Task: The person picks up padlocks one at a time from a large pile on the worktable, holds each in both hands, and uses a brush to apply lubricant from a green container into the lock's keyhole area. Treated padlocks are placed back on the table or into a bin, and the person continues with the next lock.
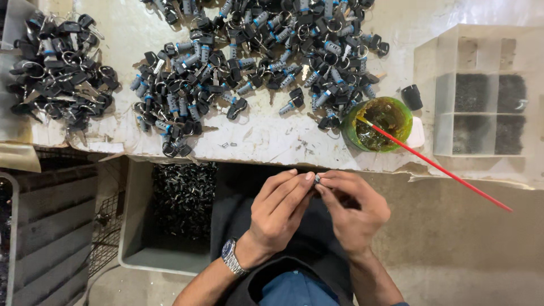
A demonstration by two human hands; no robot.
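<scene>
at the lower centre, my left hand [280,212] and right hand [351,209] pinch a small lock part [317,179] between fingers, close for fine handling.

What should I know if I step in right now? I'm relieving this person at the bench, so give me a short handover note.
Left hand: fingertips pinching a small metal part, watch on the wrist.
Right hand: fingertips meet the same part; both hands share the grip over the lap, below the bench edge.
On the white bench: big heaps of key-and-lock sets, a green cup of yellowish grease with a red-handled brush leaning in it, and a clear compartment box of small dark parts.
Grey bin of dark parts sits below the bench, left of the hands.
Done or left: cannot tell from this view.
</scene>
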